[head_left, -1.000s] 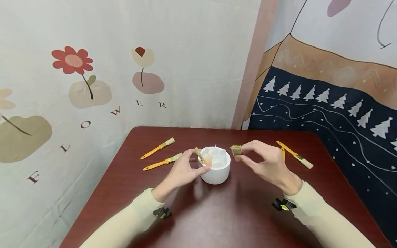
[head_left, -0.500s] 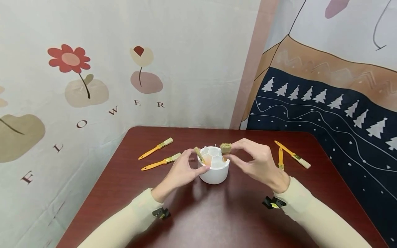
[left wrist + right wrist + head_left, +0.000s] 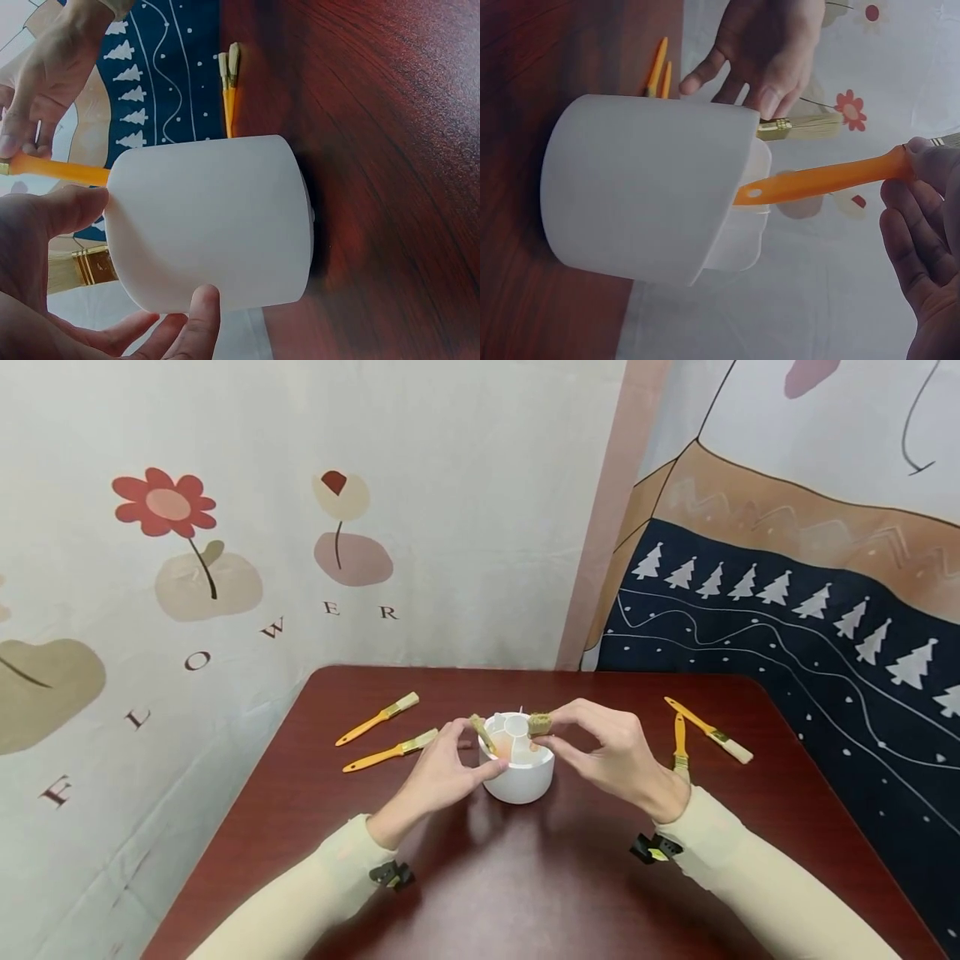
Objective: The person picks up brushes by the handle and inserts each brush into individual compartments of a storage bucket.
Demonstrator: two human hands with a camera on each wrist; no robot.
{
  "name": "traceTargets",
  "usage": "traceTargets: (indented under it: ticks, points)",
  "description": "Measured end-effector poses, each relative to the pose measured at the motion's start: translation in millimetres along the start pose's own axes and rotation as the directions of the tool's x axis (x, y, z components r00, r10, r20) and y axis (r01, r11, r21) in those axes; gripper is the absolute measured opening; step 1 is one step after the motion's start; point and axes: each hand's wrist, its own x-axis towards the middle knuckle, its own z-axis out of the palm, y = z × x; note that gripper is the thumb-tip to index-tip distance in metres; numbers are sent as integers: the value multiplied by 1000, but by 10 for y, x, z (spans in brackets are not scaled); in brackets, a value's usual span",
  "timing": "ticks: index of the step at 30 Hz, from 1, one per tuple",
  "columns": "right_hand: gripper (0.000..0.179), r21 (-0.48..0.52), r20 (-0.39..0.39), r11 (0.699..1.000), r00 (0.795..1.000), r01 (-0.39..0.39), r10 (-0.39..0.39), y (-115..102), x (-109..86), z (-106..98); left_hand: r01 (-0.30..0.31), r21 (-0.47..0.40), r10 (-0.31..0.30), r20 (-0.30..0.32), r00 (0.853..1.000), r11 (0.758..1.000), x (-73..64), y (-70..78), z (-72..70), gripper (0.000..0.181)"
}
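Observation:
A white round divided holder (image 3: 519, 787) stands upright on the table. My left hand (image 3: 442, 777) grips it around the side, thumb at the near rim and fingers on the left wall. One paintbrush (image 3: 810, 126) stands in it bristles up, next to my left fingers. My right hand (image 3: 611, 756) pinches a second paintbrush (image 3: 817, 182) near its metal ferrule, above the holder's right side. Its bristles point up. The orange handle slants down, and in the right wrist view its holed end passes behind the holder's rim, where the tip is hidden.
Two yellow-handled paintbrushes, an upper one (image 3: 378, 718) and a lower one (image 3: 390, 752), lie left of the holder. Another two, a longer-looking one (image 3: 708, 731) and one (image 3: 680, 739) partly behind my right wrist, lie on the right. Printed curtains hang behind the dark red table (image 3: 495, 893).
My right hand has moved left with its paintbrush, from beside the holder to over its opening, and the handle end has come down to the rim. My left hand stays put.

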Motion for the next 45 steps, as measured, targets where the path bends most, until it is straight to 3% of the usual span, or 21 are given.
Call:
traceTargets:
  ticks: [3,10,27,34,45]
  points:
    - [27,7,21,1000,1000,-23,23,17,-18,13,-4,7,4,6,1000,1000,10,12,-4,74]
    - [45,15,80,998,995,-65,63,40,-45,59,-7,20,7,4,1000,1000,15,19,-20,74]
    - [41,-31,156,999,987,-39,44,121,-168,156,-6,17,6,11,1000,1000,2,18,-19,74]
    - [42,-20,161,1000,987,2,1,179,-221,222,-20,6,20,11,1000,1000,27,13,-8,73]
    - [37,-46,201,999,980,6,4,200,-286,277,-9,-74,11,35,999,997,39,-2,20,74]
